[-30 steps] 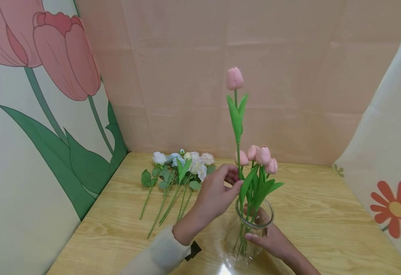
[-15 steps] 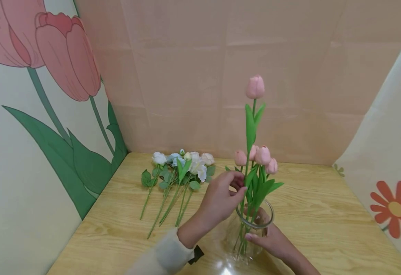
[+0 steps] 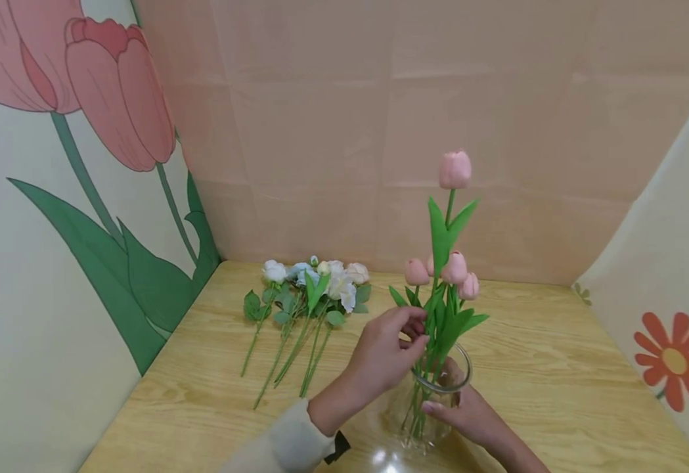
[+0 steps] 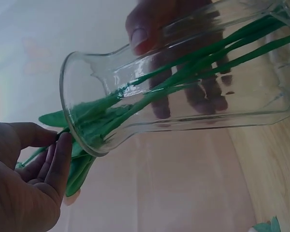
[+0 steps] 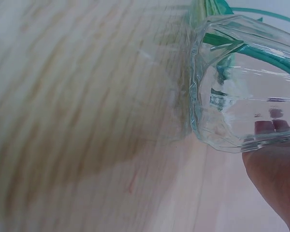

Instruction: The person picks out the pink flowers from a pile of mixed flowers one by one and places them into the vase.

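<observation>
My left hand (image 3: 388, 348) pinches the green stem of a pink tulip (image 3: 454, 171) just above the mouth of a clear glass vase (image 3: 465, 371). This tulip stands upright, its bloom well above the others. Several more pink tulips (image 3: 416, 272) lean in the vase, their stems (image 4: 183, 77) crossing inside the glass. The right hand (image 3: 468, 410) grips the vase round its side, and its fingers (image 4: 159, 104) show through the glass in the left wrist view. In the right wrist view the vase's base (image 5: 195, 87) is close to the wooden tabletop, the hand partly cut off.
White, blue and cream flowers (image 3: 338, 282) with green stems lie on the wooden table (image 3: 190, 394) to the left of the vase. A pink backdrop (image 3: 320, 131) hangs behind, with printed flower panels (image 3: 125, 105) at the left and right.
The tulip in my left hand has moved right and then down, its bloom now lower and over the vase. The left hand has shifted slightly right and down. The right hand stays on the vase.
</observation>
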`<state>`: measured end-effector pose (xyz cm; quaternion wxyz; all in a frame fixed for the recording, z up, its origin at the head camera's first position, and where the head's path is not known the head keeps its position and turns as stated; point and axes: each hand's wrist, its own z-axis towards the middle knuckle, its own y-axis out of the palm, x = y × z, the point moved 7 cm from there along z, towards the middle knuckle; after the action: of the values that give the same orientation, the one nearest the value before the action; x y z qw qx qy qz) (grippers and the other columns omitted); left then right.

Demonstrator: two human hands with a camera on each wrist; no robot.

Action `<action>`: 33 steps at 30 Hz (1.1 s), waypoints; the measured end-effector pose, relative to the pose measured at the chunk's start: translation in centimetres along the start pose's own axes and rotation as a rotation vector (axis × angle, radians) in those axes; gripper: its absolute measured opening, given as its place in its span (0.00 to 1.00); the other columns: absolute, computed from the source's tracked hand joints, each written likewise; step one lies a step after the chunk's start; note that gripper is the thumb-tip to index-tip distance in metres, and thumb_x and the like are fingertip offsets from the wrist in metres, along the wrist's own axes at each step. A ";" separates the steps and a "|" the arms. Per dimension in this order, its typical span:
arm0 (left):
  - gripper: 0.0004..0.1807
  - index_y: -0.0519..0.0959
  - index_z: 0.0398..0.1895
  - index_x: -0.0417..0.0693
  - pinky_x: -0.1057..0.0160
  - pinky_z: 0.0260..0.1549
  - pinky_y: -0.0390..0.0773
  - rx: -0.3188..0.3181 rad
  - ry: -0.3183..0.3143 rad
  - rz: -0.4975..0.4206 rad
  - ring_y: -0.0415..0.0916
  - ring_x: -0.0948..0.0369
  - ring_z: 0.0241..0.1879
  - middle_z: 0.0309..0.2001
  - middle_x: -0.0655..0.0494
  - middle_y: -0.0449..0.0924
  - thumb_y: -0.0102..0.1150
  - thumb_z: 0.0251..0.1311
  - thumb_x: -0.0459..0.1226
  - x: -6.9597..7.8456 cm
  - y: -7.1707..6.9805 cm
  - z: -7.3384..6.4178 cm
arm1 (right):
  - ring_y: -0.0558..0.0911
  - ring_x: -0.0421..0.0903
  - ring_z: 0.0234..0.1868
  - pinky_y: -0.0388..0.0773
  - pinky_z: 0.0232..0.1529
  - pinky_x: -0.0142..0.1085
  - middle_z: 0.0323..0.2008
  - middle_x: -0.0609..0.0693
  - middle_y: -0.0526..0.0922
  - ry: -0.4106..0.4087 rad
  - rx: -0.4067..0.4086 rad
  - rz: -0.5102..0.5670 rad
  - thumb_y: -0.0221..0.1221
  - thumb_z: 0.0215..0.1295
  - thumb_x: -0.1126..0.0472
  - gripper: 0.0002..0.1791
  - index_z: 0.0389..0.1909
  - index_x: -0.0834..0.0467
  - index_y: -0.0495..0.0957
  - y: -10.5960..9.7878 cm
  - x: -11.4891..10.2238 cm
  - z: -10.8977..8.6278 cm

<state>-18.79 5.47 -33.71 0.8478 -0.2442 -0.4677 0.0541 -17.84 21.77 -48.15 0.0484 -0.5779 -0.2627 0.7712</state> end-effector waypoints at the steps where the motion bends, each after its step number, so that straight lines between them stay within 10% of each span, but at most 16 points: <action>1: 0.18 0.78 0.57 0.42 0.79 0.37 0.79 -0.001 0.005 0.004 0.77 0.74 0.39 0.41 0.60 0.80 0.64 0.65 0.30 0.0 0.1 0.0 | 0.70 0.66 0.67 0.73 0.62 0.45 0.69 0.70 0.66 -0.002 0.001 -0.002 0.67 0.62 0.64 0.50 0.78 0.66 0.47 0.0 0.0 0.0; 33: 0.14 0.80 0.49 0.44 0.85 0.36 0.74 0.011 0.157 0.192 0.78 0.76 0.36 0.40 0.58 0.81 0.69 0.62 0.34 0.4 0.3 -1.6 | 0.72 0.59 0.67 0.72 0.62 0.39 0.69 0.65 0.69 -0.038 0.018 -0.034 0.67 0.62 0.63 0.47 0.77 0.64 0.52 -0.1 0.0 0.0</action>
<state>-17.23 5.25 -34.29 0.8740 -0.2868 -0.3740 0.1184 -17.85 21.85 -48.10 0.0615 -0.5580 -0.2665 0.7834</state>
